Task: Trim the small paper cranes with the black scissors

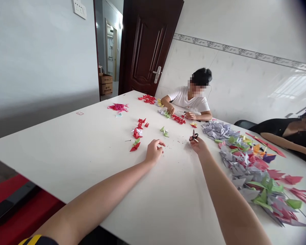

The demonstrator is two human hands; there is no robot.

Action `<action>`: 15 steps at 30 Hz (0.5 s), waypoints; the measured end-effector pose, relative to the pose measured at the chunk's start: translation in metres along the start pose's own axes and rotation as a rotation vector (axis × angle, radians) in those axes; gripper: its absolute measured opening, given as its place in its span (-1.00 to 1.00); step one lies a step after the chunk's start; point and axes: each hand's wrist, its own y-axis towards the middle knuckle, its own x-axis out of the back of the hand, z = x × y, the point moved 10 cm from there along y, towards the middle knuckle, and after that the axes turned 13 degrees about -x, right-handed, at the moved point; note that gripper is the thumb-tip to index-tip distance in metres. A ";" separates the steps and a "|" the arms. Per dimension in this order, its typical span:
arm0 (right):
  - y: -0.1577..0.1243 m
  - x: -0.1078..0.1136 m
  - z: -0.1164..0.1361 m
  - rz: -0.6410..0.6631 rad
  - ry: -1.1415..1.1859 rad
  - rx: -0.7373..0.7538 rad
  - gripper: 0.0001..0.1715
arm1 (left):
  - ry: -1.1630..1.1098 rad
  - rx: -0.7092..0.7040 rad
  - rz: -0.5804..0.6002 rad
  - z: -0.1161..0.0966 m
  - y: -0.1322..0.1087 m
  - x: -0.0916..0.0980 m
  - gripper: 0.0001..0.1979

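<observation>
My right hand point(199, 145) grips a small pair of scissors point(193, 137) with black handles, just above the white table. My left hand point(155, 151) rests near the table's middle, its fingers loosely bent and apart, with nothing visible in them. Beyond the left hand lies a green and white folded paper crane point(164, 131). To its left, a short line of mostly red paper cranes point(137, 133) bends down the table. Tiny reddish scraps point(179, 147) are scattered between my two hands.
A big heap of grey, pink and green paper cranes point(247, 163) covers the table's right side. A pink tangled bundle point(118, 107) lies farther left. Across the table, a person in white point(187, 98) handles cranes; another person in black point(277, 127) sits at right.
</observation>
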 end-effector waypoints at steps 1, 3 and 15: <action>-0.007 0.004 -0.002 0.008 0.001 -0.003 -0.61 | 0.012 -0.010 0.007 -0.001 0.000 -0.001 -0.77; -0.024 0.010 -0.010 0.014 0.003 -0.005 -0.88 | 0.052 -0.043 0.034 -0.006 -0.001 -0.003 -0.74; -0.193 0.006 -0.100 0.042 -0.023 0.266 -0.74 | 0.754 -0.365 0.393 -0.084 0.003 -0.006 -0.78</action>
